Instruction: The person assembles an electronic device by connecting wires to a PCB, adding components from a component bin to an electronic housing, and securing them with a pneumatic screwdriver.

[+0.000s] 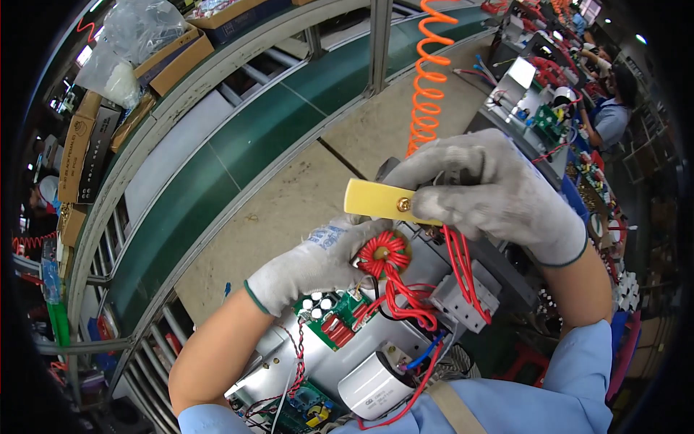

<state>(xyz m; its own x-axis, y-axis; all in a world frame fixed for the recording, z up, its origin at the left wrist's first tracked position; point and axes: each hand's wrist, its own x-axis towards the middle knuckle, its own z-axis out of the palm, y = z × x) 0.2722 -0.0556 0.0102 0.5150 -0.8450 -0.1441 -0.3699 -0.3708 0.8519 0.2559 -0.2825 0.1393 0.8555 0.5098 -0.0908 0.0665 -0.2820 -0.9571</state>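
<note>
My right hand point(499, 192), in a grey-white glove, pinches a flat yellow strip point(372, 197) between thumb and fingers. A brass-coloured screw point(404, 205) sits in the strip beside my thumb. Below it, my gloved left hand point(318, 260) grips a ring-shaped coil point(381, 253) wound with red wire; some of its fingers are hidden behind the coil. Red wires point(408, 307) run from the coil over a metal chassis point(387, 338). More red leads reach down from under my right hand to a grey block point(466, 300).
A green circuit board point(322, 325) and a large white cylindrical capacitor point(374, 387) sit on the chassis near me. An orange coiled hose point(426, 94) hangs ahead. Beyond the worktop curves a green conveyor point(217, 163), with cardboard boxes point(79, 159) at left. Another person point(613, 119) works at far right.
</note>
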